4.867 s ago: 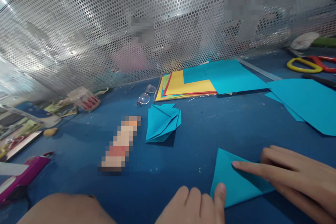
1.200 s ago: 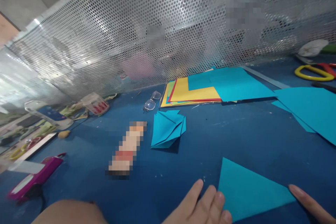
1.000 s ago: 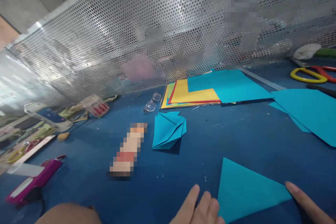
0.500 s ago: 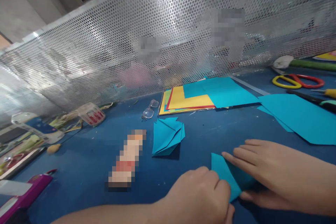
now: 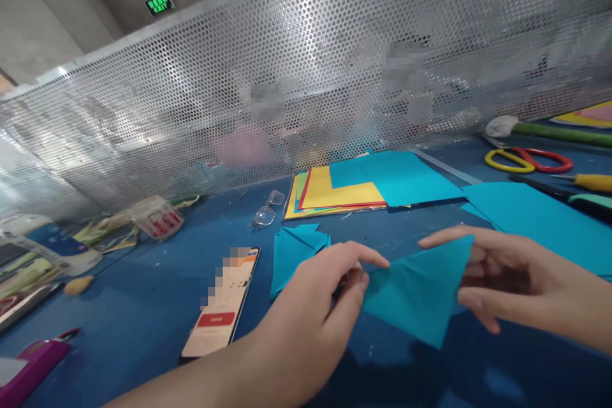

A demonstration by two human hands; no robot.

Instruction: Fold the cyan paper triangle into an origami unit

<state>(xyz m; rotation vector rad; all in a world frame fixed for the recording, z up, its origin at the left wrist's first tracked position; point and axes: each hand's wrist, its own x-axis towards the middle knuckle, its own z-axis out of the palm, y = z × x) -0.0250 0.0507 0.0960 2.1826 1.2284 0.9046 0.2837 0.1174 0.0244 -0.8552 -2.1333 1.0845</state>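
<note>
Two hands hold one teal paper triangle [image 5: 421,293] above the blue table [image 5: 143,280]: the left hand [image 5: 315,312] pinches its left corner, the right hand [image 5: 507,280] grips its right edge. Left of the triangle lies a phone [image 5: 224,306]; just behind it, folded teal pieces [image 5: 291,248]; farther back, a coloured paper stack [image 5: 354,188], then scissors [image 5: 526,159]

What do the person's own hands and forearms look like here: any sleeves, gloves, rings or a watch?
Both are bare. The left hand shows no glove or ring, and its forearm is uncovered down to the frame's edge, with no watch. The right hand is likewise ungloved and ringless, its wrist sleeveless.
</note>
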